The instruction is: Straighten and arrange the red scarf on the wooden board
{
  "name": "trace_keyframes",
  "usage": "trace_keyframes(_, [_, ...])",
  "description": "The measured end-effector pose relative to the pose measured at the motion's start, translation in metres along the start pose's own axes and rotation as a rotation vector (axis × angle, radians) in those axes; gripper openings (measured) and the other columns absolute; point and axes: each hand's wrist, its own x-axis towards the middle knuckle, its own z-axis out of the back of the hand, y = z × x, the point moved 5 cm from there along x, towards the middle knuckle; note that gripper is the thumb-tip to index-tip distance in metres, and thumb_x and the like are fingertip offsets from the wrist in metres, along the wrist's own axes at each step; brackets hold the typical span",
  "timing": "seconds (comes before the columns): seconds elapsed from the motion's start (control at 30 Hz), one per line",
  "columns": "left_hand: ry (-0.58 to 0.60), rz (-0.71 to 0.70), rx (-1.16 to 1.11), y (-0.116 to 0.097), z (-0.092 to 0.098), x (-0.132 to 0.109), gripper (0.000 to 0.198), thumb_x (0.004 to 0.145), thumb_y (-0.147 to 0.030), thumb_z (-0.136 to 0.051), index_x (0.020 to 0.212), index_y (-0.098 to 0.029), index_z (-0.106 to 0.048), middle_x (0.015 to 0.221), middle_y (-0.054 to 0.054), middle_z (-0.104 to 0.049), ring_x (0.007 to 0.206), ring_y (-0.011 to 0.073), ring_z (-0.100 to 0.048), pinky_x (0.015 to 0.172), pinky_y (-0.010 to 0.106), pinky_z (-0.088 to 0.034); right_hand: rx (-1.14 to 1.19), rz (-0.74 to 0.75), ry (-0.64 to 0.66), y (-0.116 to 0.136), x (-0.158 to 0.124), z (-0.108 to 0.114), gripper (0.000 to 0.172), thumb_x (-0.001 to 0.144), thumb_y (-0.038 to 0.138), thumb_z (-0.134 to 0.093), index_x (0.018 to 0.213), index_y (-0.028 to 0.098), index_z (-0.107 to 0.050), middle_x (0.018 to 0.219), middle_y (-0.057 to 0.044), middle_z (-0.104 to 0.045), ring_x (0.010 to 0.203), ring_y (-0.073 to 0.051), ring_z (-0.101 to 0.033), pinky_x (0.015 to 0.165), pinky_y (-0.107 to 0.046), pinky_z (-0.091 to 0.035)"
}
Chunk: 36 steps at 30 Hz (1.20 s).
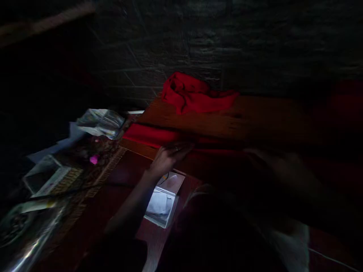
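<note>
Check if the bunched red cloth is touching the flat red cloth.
Apart: the head view shows the wooden surface between the bunched red cloth and the flat red cloth.

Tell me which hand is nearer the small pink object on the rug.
Left. The left hand is right of the pink object, at the red cloth strip; the right hand is farther right, in shadow.
</note>
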Motion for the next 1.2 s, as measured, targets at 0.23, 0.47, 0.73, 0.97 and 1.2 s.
trace_keyframes(0.23, [0.044, 0.110, 0.050, 0.009, 0.002, -0.003, 0.048, 0.092, -0.008, -0.060, 0.138, -0.021, -0.058, 0.121, 0.011, -0.072, 0.104, 0.0226, -0.071, 0.084, 0.034, -0.061, -0.057, 0.145, 0.066, 0.017, -0.010, 0.008, 0.042, 0.087, 0.001, -0.044, 0.123, 0.008, -0.066, 0.115, -0.014, -0.072, 0.100, -0.025, -0.070, 0.084, -0.039, -0.059])
trace_keyframes(0.47, [-0.004, 0.038, 0.094, 0.002, 0.007, -0.004, 0.037, 0.091, -0.009, -0.061, 0.126, -0.019, -0.067, 0.111, 0.009, -0.075, 0.096, 0.0212, -0.073, 0.078, 0.031, -0.060, -0.117, 0.175, 0.021, 0.030, -0.013, 0.016, 0.042, 0.083, -0.003, -0.046, 0.118, 0.006, -0.067, 0.111, -0.014, -0.073, 0.096, -0.025, -0.069, 0.082, -0.036, -0.057])
trace_keyframes(0.73, [-0.178, 0.035, 0.123, 0.007, 0.010, 0.016, 0.017, 0.093, -0.017, -0.062, 0.107, -0.017, -0.072, 0.096, 0.006, -0.077, 0.087, 0.0181, -0.072, 0.077, 0.030, -0.056, -0.171, 0.100, -0.091, 0.014, -0.007, 0.021, 0.029, 0.095, 0.011, -0.048, 0.118, 0.012, -0.067, 0.102, -0.012, -0.071, 0.094, -0.027, -0.065, 0.085, -0.042, -0.054])
trace_keyframes(0.97, [0.008, -0.043, 0.063, -0.001, 0.007, 0.009, 0.024, 0.095, -0.016, -0.059, 0.117, -0.015, -0.068, 0.116, 0.009, -0.074, 0.104, 0.0213, -0.070, 0.086, 0.035, -0.055, -0.166, 0.199, 0.076, 0.025, -0.014, 0.003, 0.042, 0.091, 0.006, -0.041, 0.127, 0.008, -0.061, 0.128, -0.016, -0.064, 0.115, -0.028, -0.060, 0.096, -0.045, -0.054])
trace_keyframes(1.2, [-0.017, -0.066, -0.002, -0.006, -0.001, 0.010, 0.034, 0.096, -0.009, -0.054, 0.127, -0.016, -0.063, 0.123, 0.010, -0.071, 0.114, 0.0211, -0.067, 0.092, 0.035, -0.054, -0.091, 0.258, 0.039, 0.026, -0.006, 0.004, 0.043, 0.089, 0.008, -0.042, 0.129, 0.007, -0.059, 0.119, -0.017, -0.069, 0.105, -0.028, -0.066, 0.091, -0.043, -0.056])
